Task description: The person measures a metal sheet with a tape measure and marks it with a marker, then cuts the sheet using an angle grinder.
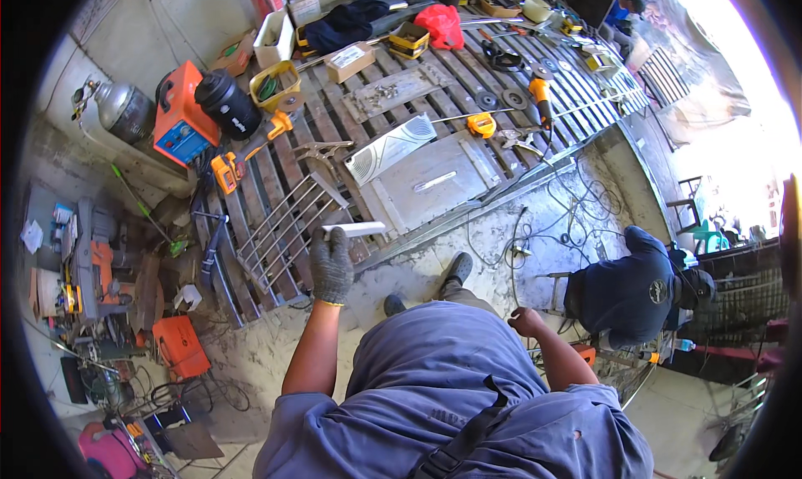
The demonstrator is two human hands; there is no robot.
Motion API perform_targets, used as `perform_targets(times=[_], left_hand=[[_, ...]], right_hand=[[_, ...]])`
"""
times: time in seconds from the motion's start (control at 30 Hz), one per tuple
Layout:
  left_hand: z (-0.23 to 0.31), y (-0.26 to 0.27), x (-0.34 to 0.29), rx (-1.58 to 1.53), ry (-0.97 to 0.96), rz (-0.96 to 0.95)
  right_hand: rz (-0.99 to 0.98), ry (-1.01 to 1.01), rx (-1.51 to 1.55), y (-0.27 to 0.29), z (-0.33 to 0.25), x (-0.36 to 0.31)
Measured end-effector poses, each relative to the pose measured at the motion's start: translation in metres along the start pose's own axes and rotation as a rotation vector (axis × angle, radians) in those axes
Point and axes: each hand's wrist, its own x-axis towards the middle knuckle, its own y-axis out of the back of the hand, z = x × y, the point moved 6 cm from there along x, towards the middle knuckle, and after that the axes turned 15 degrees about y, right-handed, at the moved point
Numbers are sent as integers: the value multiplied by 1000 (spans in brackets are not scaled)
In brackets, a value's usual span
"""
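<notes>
My left hand [332,266], in a dark grey work glove, is closed on a short, pale metal bar [364,228] that sticks out to the right of the fingers. It is over the near edge of the slatted metal table [326,120], just right of a welded bar grate [288,228]. A grey metal panel [430,182] and a patterned, light-coloured plate [391,149] lie beyond it. My right hand [526,322] is bare and hangs by my right side, away from the table. Its fingers are curled; what they hold, if anything, is hidden.
An angle grinder [541,99], yellow tape measure [482,125] and locking clamp [322,151] lie on the table. An orange welding machine [180,116] and black jug [225,103] stand at left. Cables [576,203] cross the floor. A person [626,291] bends down at right.
</notes>
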Motion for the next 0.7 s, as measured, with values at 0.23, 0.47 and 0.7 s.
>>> perform_targets(times=[0.23, 0.47, 0.7], left_hand=[[-46, -62, 39, -1023, 671, -141], [-51, -167, 71, -1081, 734, -266], [-34, -244, 87, -845, 890, -245]], right_hand=[[55, 84, -76, 21, 22, 10], [-33, 55, -71, 43, 45, 17], [-86, 95, -38, 82, 51, 46]])
